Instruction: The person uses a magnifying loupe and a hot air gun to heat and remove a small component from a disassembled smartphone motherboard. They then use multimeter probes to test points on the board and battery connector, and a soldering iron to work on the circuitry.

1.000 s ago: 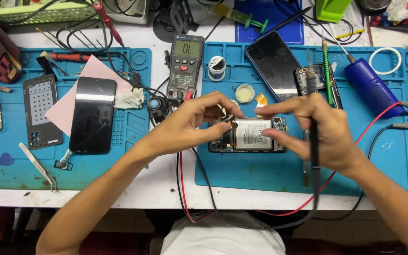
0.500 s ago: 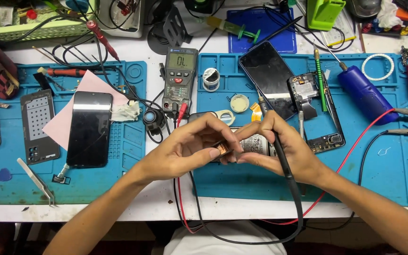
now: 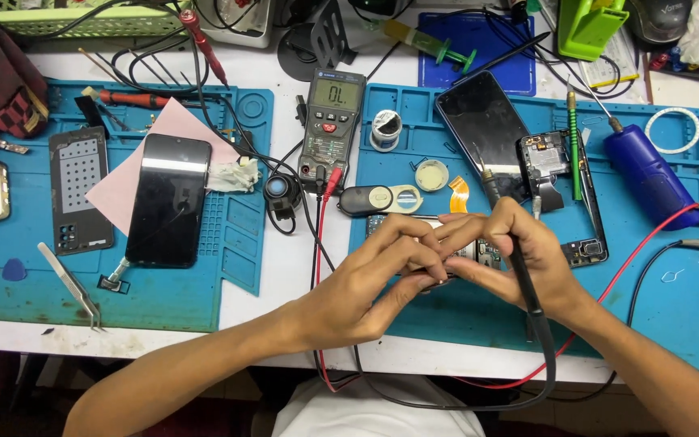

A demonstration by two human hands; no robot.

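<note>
Mid-probe on opened phone [image 3: 479, 249] lying on right blue mat [image 3: 673, 324] of table [image 3: 285, 259]: left hand [image 3: 382, 271] pinching small part over it, right hand [image 3: 519, 259] gripping black probe [image 3: 519, 259]; next likely needs steady tip contact while reading multimeter [image 3: 332, 121].

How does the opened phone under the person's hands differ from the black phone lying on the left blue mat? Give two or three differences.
The opened phone shows bare inner parts, while the black phone shows an unbroken dark glass face. The opened phone lies crosswise on the right mat, partly hidden by the left hand and right hand; the black phone lies lengthwise on the left mat, untouched and in full view. Both lie flat on blue mats.
</note>
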